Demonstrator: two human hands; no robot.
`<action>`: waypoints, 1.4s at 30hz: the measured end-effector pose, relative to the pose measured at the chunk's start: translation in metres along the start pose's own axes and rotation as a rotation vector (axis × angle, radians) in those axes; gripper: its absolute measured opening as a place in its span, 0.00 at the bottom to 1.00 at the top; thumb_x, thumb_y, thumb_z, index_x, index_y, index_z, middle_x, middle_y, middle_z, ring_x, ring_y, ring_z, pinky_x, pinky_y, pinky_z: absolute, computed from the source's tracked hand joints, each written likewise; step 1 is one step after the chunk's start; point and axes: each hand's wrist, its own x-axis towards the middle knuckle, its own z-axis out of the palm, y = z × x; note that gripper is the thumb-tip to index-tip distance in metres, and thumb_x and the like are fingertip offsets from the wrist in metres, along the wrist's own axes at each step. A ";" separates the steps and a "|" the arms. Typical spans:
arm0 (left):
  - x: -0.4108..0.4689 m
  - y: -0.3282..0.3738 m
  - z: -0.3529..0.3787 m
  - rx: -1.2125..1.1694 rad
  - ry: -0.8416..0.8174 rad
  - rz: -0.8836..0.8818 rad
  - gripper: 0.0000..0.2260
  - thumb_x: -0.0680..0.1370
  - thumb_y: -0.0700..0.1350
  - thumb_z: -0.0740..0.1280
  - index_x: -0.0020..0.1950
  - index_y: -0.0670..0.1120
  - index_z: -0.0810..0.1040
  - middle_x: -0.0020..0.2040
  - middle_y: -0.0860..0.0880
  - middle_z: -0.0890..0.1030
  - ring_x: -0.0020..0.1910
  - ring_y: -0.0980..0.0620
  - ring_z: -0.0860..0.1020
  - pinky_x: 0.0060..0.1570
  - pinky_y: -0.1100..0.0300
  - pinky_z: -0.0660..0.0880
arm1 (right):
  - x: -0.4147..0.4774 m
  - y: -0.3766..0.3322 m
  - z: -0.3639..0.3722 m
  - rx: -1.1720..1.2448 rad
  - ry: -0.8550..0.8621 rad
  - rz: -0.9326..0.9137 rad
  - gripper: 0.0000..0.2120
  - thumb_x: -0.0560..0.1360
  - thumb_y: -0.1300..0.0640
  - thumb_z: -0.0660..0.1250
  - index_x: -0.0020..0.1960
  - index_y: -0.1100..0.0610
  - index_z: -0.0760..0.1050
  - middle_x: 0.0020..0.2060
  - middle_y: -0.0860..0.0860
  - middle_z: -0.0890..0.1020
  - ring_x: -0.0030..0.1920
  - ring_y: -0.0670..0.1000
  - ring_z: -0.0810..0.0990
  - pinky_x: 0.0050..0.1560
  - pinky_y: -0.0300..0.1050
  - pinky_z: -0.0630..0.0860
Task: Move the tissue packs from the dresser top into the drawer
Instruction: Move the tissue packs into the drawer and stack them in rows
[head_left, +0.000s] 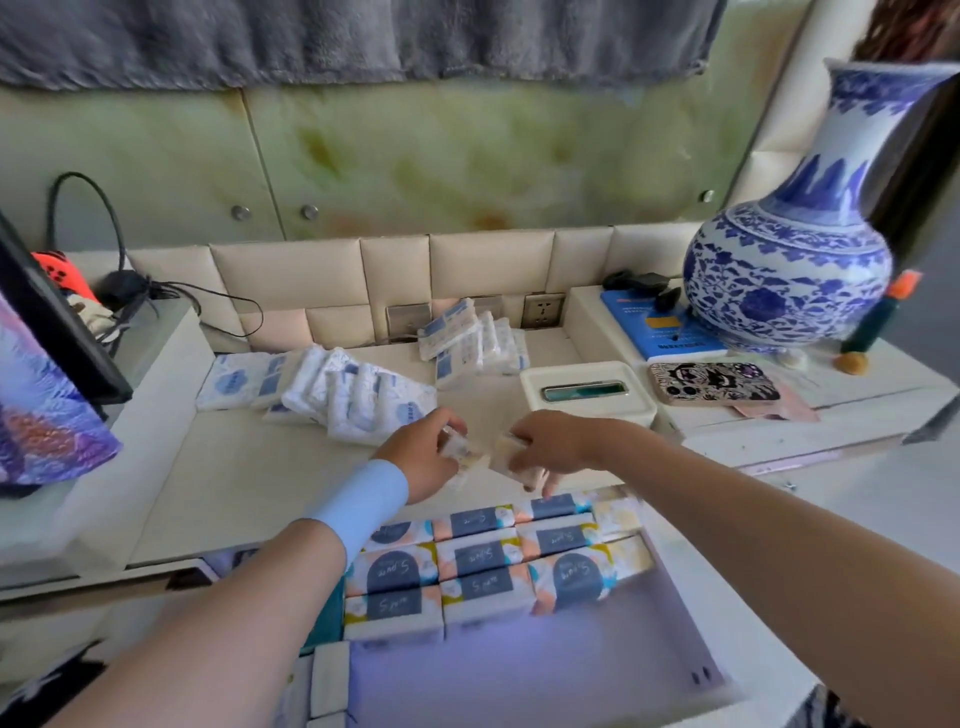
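My left hand (423, 457) and my right hand (545, 441) meet over the front of the dresser top (244, 483), each closed on a small tissue pack; the left pack (460, 449) and the right pack (511, 452) are blurred. Below them the open drawer (519, 670) holds rows of colourful tissue packs (478, 558) along its back. White-and-blue tissue packs lie in a heap (332, 389) at the left of the dresser top, and another stack (467, 338) leans by the wall sockets.
A white tissue box (587, 395) stands right of my hands, with a phone (714, 382), a blue book (660, 327) and a tall blue-and-white vase (795, 249) beyond. At the left are a dark screen (57, 322) and cables (130, 291).
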 end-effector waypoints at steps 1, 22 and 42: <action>-0.004 0.007 0.005 0.005 0.006 0.012 0.13 0.76 0.45 0.67 0.57 0.59 0.70 0.50 0.51 0.77 0.46 0.50 0.76 0.46 0.58 0.72 | -0.012 0.013 -0.001 0.031 0.012 0.012 0.13 0.80 0.58 0.65 0.63 0.60 0.72 0.54 0.59 0.79 0.43 0.56 0.86 0.40 0.50 0.84; -0.023 0.078 0.148 0.001 -0.154 0.010 0.13 0.78 0.43 0.68 0.61 0.55 0.74 0.59 0.53 0.78 0.53 0.53 0.75 0.51 0.63 0.70 | -0.046 0.194 0.054 -0.401 0.186 0.153 0.18 0.79 0.61 0.61 0.67 0.54 0.76 0.62 0.53 0.77 0.62 0.54 0.76 0.58 0.43 0.72; 0.001 0.066 0.183 -0.267 -0.117 -0.162 0.18 0.77 0.40 0.64 0.62 0.60 0.74 0.57 0.49 0.79 0.49 0.46 0.81 0.53 0.49 0.80 | -0.019 0.220 0.086 -0.600 0.379 -0.017 0.28 0.76 0.65 0.63 0.74 0.59 0.61 0.68 0.55 0.63 0.55 0.58 0.75 0.52 0.53 0.79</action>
